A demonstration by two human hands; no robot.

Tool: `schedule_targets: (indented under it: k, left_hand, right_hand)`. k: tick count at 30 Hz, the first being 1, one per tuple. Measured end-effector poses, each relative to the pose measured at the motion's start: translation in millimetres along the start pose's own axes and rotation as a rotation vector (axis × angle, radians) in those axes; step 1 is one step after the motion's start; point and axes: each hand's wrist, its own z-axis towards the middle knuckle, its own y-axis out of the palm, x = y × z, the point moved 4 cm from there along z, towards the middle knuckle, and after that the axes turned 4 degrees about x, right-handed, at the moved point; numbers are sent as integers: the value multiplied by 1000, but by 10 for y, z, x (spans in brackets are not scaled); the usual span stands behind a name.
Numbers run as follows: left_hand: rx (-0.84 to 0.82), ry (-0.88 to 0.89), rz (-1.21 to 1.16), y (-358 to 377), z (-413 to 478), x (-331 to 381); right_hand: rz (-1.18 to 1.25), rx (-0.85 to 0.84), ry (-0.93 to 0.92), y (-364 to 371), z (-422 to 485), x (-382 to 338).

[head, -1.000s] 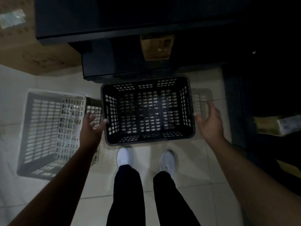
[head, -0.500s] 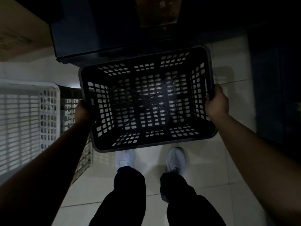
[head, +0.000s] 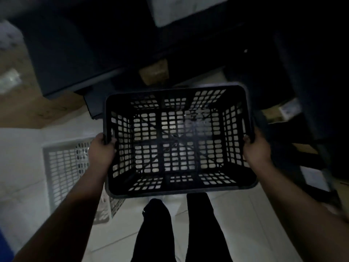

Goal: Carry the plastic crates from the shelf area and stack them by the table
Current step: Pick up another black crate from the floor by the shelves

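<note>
I hold a dark perforated plastic crate (head: 188, 190) in the air in front of me, its open top facing the camera and nothing inside. My left hand (head: 101, 153) grips its left rim. My right hand (head: 256, 148) grips its right rim. A white perforated crate (head: 64, 163) stands on the floor to my lower left, partly hidden by my left forearm and the dark crate.
Dark shelving (head: 79, 53) fills the top of the view, with a brown box (head: 154, 72) tucked under it. A cardboard box (head: 24, 103) lies at the left. Dark furniture (head: 311, 91) stands at the right. Pale tiled floor (head: 255, 224) shows around my legs.
One second ago both hands hovered open beside the dark crate on the floor. They closed on its rims and lifted it off the floor toward me.
</note>
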Motion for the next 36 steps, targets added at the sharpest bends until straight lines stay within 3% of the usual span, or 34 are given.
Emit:
schedule_targets:
  k: [5, 12, 20, 25, 36]
  left_hand:
    - [-44, 185, -2, -571, -493, 928]
    - [-216, 498, 9, -875, -1608, 2192]
    - [-387, 958, 218, -384, -3556, 3226]
    - [-521, 1129, 256, 272, -5124, 3059]
    - [-919, 1448, 375, 1364, -8728, 1580]
  right_hand:
    - [75, 205, 32, -1174, -958, -69]
    - [173, 412, 295, -2360, -2423, 452]
    - [394, 733, 569, -3057, -4392, 1751]
    - [461, 896, 783, -3189, -5808, 2801]
    - [560, 1163, 1159, -3073, -8840, 4673]
